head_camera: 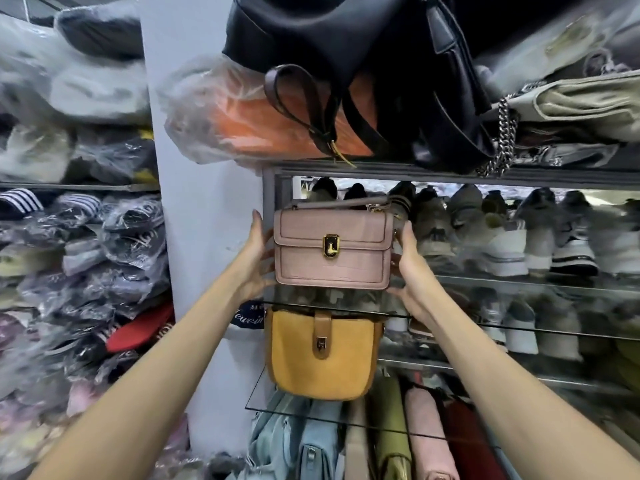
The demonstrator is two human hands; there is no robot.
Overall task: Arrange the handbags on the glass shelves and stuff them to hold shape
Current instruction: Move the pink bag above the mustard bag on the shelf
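While your left hand (254, 261) and right hand (410, 271) clasp its two ends with curled fingers, the pink crocodile-textured handbag (334, 247) sits upright at the glass shelf (502, 329). Directly below that shelf stands the mustard suede handbag (322, 355).

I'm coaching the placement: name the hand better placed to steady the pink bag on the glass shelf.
Right. The right hand cups the pink bag side and bottom corner, over the glass shelf; the left hand only holds its side.

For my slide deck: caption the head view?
Both hands hold a pink crocodile-textured handbag above a yellow suede handbag.
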